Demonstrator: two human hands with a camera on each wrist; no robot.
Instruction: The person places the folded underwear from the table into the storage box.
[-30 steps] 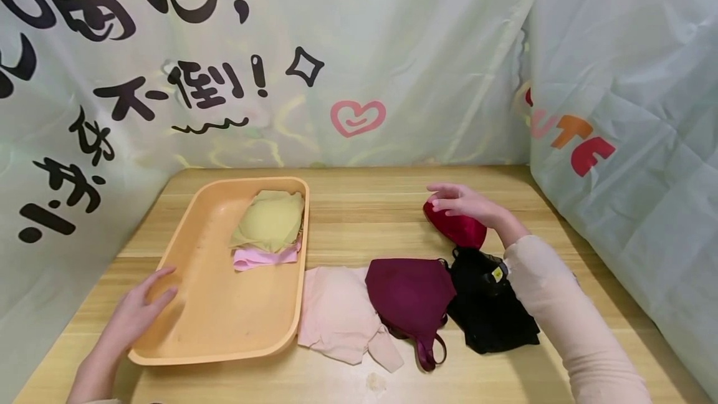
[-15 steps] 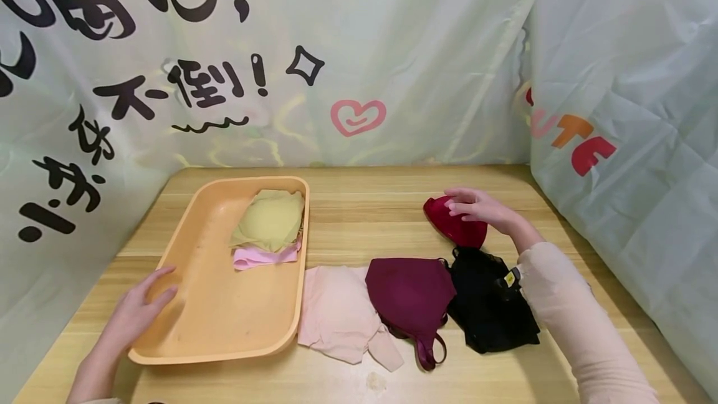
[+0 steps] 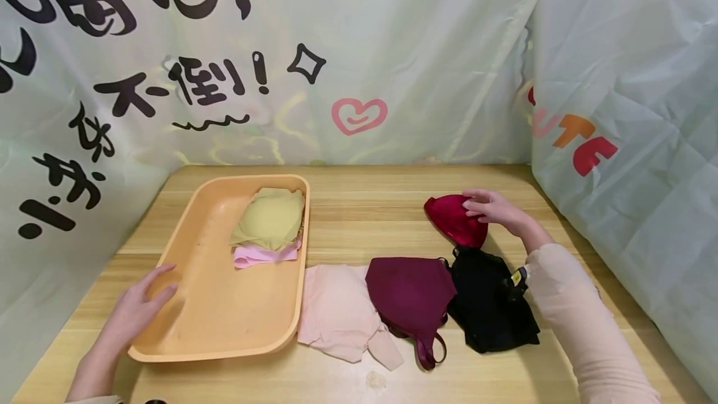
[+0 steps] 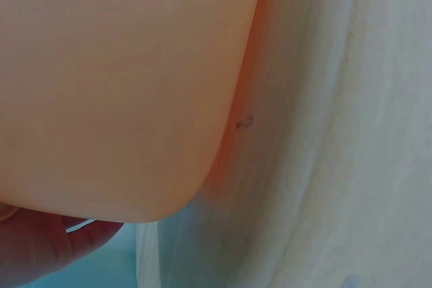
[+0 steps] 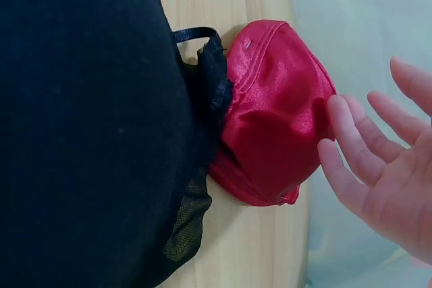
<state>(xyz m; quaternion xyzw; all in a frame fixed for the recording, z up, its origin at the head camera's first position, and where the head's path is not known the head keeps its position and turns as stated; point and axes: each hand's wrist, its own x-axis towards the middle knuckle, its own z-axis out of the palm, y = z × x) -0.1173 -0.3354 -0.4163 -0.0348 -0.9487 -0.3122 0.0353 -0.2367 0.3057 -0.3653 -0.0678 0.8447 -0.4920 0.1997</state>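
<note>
My left hand (image 3: 130, 315) rests at the left rim of an orange plastic tray (image 3: 224, 304), thumb and forefinger loosely extended over the edge. In the left wrist view, part of that hand (image 4: 40, 244) shows beyond the tray's outer wall (image 4: 121, 99). My right hand (image 3: 499, 209) is over the right end of a folded red bra (image 3: 451, 220). The right wrist view shows its fingers spread and slightly bent, fingertips at the edge of the satiny red bra (image 5: 280, 112); I cannot tell whether they touch it. A black folded garment (image 3: 488, 304) lies just in front of the red bra.
Inside the tray's right side lie a folded yellow garment (image 3: 272, 217) and a pink one (image 3: 263, 255) partly beneath it. A pale pink garment (image 3: 339, 310) and a burgundy bra (image 3: 412, 292) lie right of the tray. White cloth walls (image 3: 449, 67) border the wooden table (image 3: 359, 204).
My right hand has drawn back to the right across the red bra, uncovering its left part. The left hand, tray and garments stay put.
</note>
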